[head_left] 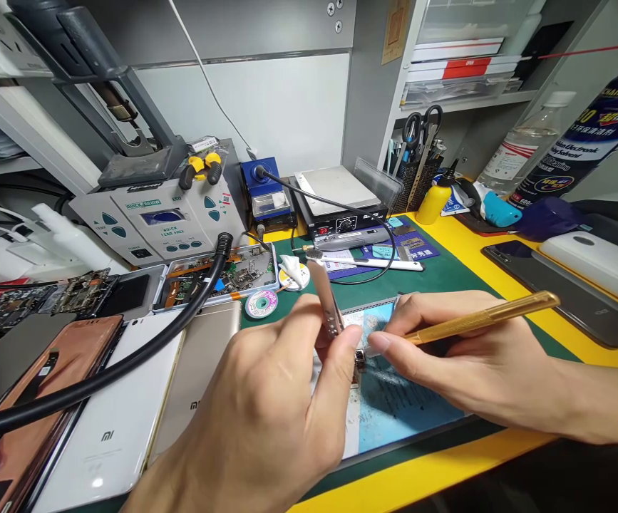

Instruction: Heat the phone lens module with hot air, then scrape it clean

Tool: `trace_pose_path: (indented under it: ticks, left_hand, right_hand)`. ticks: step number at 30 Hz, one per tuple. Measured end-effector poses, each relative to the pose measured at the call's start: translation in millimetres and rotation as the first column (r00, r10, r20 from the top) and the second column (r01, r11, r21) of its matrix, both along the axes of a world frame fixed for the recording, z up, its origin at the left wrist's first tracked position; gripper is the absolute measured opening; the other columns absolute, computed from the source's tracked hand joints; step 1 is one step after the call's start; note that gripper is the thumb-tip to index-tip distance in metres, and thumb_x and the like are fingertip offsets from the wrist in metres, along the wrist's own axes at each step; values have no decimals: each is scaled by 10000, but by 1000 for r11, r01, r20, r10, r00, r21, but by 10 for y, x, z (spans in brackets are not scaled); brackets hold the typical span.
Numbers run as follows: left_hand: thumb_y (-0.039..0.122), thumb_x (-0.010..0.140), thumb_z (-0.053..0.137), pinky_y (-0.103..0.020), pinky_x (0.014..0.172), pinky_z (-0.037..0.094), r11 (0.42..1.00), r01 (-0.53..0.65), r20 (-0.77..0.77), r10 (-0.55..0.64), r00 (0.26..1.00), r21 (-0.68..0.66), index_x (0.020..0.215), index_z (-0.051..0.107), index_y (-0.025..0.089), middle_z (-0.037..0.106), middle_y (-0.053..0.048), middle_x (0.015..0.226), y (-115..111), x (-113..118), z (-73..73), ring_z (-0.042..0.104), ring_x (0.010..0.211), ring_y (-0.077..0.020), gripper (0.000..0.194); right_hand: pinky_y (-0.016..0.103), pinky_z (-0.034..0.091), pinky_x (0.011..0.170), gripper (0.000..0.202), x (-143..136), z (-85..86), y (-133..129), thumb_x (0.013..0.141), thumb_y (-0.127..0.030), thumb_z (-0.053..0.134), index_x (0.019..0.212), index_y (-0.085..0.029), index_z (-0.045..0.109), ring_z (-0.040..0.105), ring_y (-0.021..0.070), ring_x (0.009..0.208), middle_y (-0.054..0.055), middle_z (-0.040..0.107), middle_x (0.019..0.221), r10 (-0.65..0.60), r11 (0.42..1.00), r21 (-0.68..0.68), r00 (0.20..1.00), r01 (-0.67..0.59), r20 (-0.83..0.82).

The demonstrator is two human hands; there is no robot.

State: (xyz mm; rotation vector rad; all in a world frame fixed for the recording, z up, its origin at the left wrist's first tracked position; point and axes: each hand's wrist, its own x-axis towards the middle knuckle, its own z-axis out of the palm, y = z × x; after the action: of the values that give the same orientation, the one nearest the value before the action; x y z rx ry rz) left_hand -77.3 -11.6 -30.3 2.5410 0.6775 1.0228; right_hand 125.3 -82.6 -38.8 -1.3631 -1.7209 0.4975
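Observation:
Low in the middle of the head view, my left hand [281,388] is closed around a pair of metal tweezers [326,296], whose flat end sticks up past the fingers. My right hand [480,367] pinches a slim gold-handled tool [480,318] like a pen. Its tip is partly hidden by my fingers, so its kind is unclear. Between both hands sits a small shiny metal part [361,356], close to the tool's tip; I cannot tell whether they touch. Beneath lies a blue and white printed sheet [394,406], stained with specks.
A hot air station [164,214] stands back left, its black hose [127,370] arching over several phones [121,413]. A tray of circuit boards [223,274], solder wick spool [261,304], brush [367,261] and heating plate [335,192] lie behind. Another phone [554,285] rests at right.

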Motion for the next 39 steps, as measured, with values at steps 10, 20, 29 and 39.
trace_pose_path:
  ticks: [10, 20, 29, 39]
  left_hand:
    - [115, 943, 645, -246, 413, 317, 1000, 6, 4, -6, 1000, 3, 939, 679, 128, 528, 69, 610, 7, 20, 8, 396, 422, -71, 36]
    - [116, 949, 639, -248, 410, 320, 1000, 8, 12, -9, 1000, 15, 953, 675, 134, 573, 57, 645, 4, 4, -5, 394, 424, -71, 40]
    - [128, 968, 634, -233, 403, 344, 1000, 20, 7, -20, 1000, 4, 1018, 670, 158, 601, 64, 648, 8, -16, -25, 416, 411, -72, 69]
    - [122, 961, 635, -241, 459, 407, 999, 11, -17, -11, 1000, 43, 954, 653, 156, 695, 26, 753, 6, -2, -3, 506, 463, -82, 39]
  right_hand:
    - [255, 456, 476, 224, 3, -21, -4, 935, -182, 717, 714, -147, 710, 555, 122, 519, 18, 681, 600, 5, 999, 37, 1000, -5, 11]
    - [261, 432, 454, 255, 8, -28, -11, 945, -229, 725, 705, -141, 711, 527, 118, 505, 20, 668, 590, -19, 1000, 14, 1000, 19, 4]
    - [249, 430, 457, 245, 8, -48, 0, 943, -215, 709, 716, -125, 724, 529, 113, 504, 28, 674, 593, -18, 999, 31, 1000, 18, 3]
    - [234, 415, 443, 264, -13, -2, 12, 930, -207, 693, 679, -123, 696, 516, 100, 474, 27, 655, 560, -1, 1000, 20, 999, 2, -37]
